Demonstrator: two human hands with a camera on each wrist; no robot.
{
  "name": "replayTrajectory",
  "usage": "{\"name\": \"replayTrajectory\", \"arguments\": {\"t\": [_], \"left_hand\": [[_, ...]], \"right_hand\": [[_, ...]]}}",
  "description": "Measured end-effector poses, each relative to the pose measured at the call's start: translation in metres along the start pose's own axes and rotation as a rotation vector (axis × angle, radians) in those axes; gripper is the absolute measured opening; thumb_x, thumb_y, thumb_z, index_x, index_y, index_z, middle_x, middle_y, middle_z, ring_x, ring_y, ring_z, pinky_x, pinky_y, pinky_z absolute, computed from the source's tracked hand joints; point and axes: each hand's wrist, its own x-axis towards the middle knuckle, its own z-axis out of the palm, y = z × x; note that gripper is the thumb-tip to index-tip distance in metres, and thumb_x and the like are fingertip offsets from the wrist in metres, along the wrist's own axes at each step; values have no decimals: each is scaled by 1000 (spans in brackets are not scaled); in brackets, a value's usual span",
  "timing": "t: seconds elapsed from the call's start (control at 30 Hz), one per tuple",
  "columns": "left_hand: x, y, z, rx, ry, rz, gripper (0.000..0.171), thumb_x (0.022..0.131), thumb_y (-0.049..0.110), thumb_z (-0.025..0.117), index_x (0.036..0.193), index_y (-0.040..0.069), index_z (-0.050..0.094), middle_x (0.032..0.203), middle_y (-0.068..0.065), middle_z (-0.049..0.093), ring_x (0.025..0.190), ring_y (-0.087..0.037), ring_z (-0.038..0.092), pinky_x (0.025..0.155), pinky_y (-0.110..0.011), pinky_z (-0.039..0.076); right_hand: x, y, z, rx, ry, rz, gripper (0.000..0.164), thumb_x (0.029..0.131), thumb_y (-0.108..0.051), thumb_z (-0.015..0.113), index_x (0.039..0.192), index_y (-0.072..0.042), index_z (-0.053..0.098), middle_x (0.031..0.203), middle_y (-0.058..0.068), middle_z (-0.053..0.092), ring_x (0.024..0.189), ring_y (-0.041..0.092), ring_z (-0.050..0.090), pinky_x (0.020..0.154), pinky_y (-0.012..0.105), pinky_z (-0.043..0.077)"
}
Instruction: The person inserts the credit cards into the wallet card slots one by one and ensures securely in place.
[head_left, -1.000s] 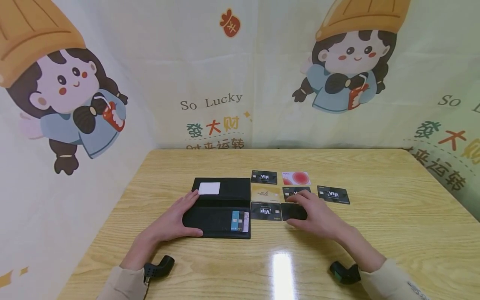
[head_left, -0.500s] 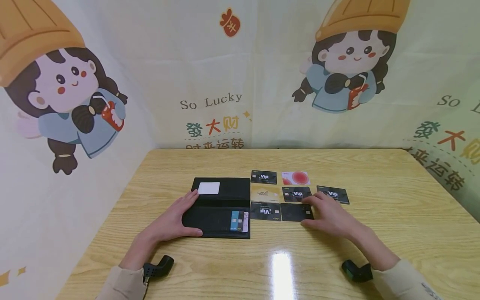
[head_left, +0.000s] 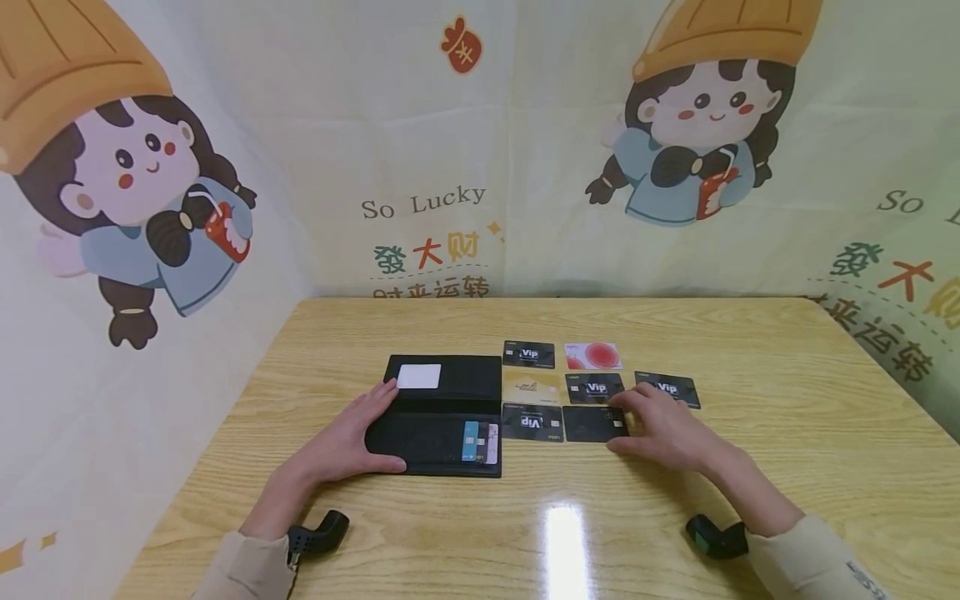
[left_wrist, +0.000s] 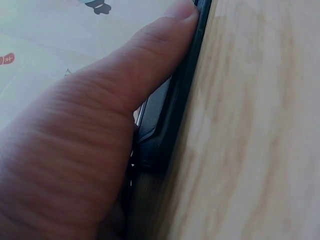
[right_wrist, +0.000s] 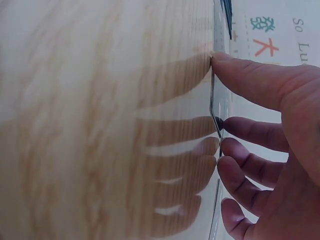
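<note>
Thin card (right_wrist: 212,90), apparently, in the right hand (right_wrist: 300,150).

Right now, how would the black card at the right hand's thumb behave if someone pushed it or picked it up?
The black card looks thin and uncreased, so it is probably light and fairly stiff. The table shows a bright reflection, so the card would likely slide easily when pushed. Lying flat there, it may be awkward to lift.

The right hand (head_left: 663,429) has slid rightward to the plain black card's (head_left: 588,423) right end, exposing its chip. The middle-row black Vip card (head_left: 595,388) is now uncovered, while fingers hide part of the far-right Vip card (head_left: 667,387), previously unobstructed.
</note>
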Motion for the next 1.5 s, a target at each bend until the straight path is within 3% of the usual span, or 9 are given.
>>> {"name": "replayTrajectory", "arguments": {"t": [0.4,0.73,0.97,1.23,1.5], "left_hand": [[0,-2,-1,-1,20,19,115,75,60,82,160,5,28,166,-11,20,151,-37,15,118,-60,12],[-1,-4,-3,2,23,20,115,75,60,83,159,4,28,166,-11,21,151,-37,16,118,-59,13],[0,-4,-3,4,17,23,116,74,60,83,159,4,28,166,-10,20,152,-35,15,119,-58,13],[0,-4,-3,-7,21,30,114,76,59,82,159,4,28,166,-11,20,151,-40,15,117,-62,15],[0,-4,-1,-1,22,42,113,76,60,82,159,3,29,166,-12,21,150,-39,16,117,-62,16]], "right_hand": [[5,1,-2,9,-7,-35,52,81,-34,86,118,-2,68,108,10,61,96,29,58,87,63,48],[10,3,3,58,-33,-10,47,82,-29,86,114,-1,66,106,9,58,93,27,53,85,52,49],[8,5,4,63,1,-42,49,82,-30,86,114,0,63,109,12,60,97,29,55,87,55,50],[7,8,6,121,28,-26,51,79,-29,89,111,0,61,106,9,62,88,22,54,80,44,50],[4,10,5,132,24,-23,56,79,-30,88,116,2,60,112,12,63,93,22,57,84,46,51]]}}
